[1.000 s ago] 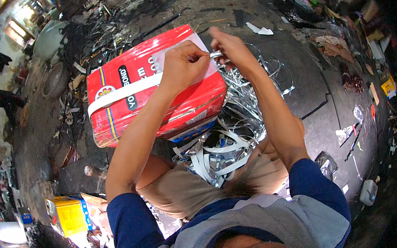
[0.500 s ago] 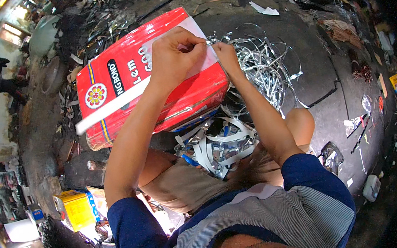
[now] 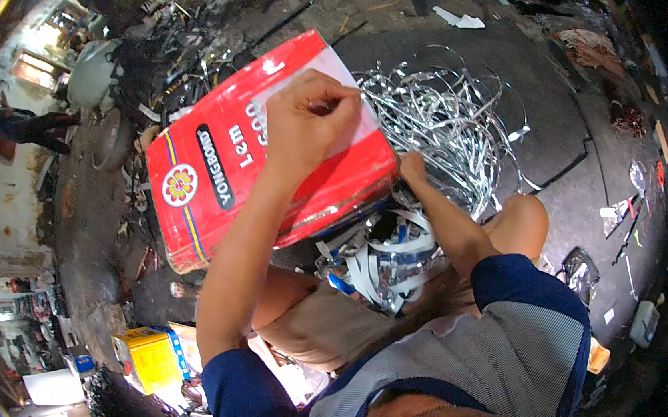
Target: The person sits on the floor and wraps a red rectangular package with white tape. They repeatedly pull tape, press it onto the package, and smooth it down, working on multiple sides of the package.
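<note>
From here I see the L hand (image 3: 313, 118) over the red carton (image 3: 229, 158), thumb & index tog.; can't tell what's btwn. R hand (image 3: 411, 170) is by the carton's nr R corner, fingers mostly hidden. Silver strips (image 3: 463, 132) heap just beside, white strips (image 3: 395, 255) nr the lap. Yellow box (image 3: 151, 359) far L, w/ a blurry person (image 3: 28, 124) standing in the bkgd.

The floor (image 3: 549, 107) is dark and worn, filling most of the frame, with a blackish, flatter patch right of centre. A loose heap of shiny silver strips (image 3: 456, 136) lies on it there, with a white scrap of paper (image 3: 459, 18) above, toward the top. At the upper right sits a crumpled brown bundle (image 3: 594, 51) (cloth or something else, I can't tell). Lower right, there's a dark, shiny plastic bag (image 3: 580, 272) and, near the rim, a whitish container (image 3: 645, 323).
</note>
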`<action>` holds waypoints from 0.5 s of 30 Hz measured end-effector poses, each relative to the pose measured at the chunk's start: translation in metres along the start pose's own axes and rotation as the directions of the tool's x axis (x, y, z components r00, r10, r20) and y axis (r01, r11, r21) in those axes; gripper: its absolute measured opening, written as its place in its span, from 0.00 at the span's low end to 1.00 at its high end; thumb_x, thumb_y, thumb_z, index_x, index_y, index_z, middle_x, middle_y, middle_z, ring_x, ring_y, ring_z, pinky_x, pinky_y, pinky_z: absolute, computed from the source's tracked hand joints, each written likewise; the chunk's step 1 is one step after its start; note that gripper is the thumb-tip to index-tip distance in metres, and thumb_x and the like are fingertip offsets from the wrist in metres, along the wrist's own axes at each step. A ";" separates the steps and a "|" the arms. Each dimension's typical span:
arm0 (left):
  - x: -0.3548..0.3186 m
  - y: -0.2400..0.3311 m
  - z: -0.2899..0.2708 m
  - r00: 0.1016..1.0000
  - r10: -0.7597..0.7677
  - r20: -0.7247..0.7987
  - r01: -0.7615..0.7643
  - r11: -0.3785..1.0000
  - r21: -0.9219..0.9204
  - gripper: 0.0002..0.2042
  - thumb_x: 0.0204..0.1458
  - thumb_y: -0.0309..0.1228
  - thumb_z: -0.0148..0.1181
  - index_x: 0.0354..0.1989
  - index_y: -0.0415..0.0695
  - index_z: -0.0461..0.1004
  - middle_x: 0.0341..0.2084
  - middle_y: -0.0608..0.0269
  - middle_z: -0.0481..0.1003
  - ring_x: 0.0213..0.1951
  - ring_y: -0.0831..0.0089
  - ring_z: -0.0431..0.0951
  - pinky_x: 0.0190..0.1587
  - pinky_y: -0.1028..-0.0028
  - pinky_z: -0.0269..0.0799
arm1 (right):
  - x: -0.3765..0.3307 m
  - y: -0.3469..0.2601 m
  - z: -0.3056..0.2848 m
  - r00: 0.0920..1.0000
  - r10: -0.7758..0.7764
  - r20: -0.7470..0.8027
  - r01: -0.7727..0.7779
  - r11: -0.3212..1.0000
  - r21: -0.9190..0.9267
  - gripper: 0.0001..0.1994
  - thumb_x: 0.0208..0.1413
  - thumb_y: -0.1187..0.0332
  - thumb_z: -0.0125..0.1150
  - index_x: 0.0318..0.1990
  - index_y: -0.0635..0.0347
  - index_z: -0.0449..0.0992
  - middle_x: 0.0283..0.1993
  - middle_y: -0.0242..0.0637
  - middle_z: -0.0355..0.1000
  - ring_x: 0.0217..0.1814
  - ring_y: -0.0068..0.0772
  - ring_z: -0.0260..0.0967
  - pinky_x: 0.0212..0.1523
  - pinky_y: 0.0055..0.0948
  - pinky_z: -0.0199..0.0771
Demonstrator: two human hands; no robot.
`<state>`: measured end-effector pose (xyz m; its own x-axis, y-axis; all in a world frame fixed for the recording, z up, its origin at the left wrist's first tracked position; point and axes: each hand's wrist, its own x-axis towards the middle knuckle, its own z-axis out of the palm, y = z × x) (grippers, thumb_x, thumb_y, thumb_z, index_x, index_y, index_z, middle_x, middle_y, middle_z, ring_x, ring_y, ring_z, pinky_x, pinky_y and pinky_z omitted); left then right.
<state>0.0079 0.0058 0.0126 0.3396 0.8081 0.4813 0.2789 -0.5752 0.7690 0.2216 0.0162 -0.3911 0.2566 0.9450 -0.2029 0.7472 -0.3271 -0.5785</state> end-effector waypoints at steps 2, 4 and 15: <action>0.001 0.005 0.000 0.999 -0.022 0.028 0.023 1.000 -0.018 0.03 0.47 0.20 0.66 0.31 0.38 0.84 0.29 0.63 0.80 0.31 0.81 0.78 0.31 0.80 0.73 | -0.005 0.013 0.013 0.960 0.282 0.007 -0.278 0.943 0.181 0.17 0.55 0.62 0.58 0.41 0.68 0.82 0.46 0.61 0.78 0.50 0.63 0.76 0.55 0.53 0.74; -0.006 -0.002 -0.005 1.000 0.008 -0.014 -0.008 1.000 0.018 0.03 0.48 0.22 0.67 0.31 0.39 0.84 0.27 0.64 0.79 0.28 0.81 0.77 0.30 0.80 0.72 | -0.023 0.002 0.009 0.957 0.287 0.043 -0.291 0.941 0.173 0.17 0.56 0.64 0.57 0.45 0.69 0.79 0.49 0.61 0.76 0.52 0.63 0.75 0.56 0.52 0.73; -0.006 0.002 -0.017 0.939 0.303 0.163 -0.333 0.919 0.210 0.08 0.50 0.20 0.66 0.39 0.41 0.84 0.32 0.62 0.78 0.29 0.73 0.79 0.30 0.76 0.74 | -0.045 0.005 -0.009 0.960 0.278 -0.044 -0.275 0.960 0.053 0.19 0.56 0.69 0.53 0.52 0.71 0.70 0.49 0.66 0.75 0.54 0.66 0.74 0.55 0.57 0.73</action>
<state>-0.0090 0.0018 0.0188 0.5500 0.5635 0.6165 0.3315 -0.8248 0.4581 0.2191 -0.0283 -0.3773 0.4806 0.8162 -0.3206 0.6144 -0.5743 -0.5410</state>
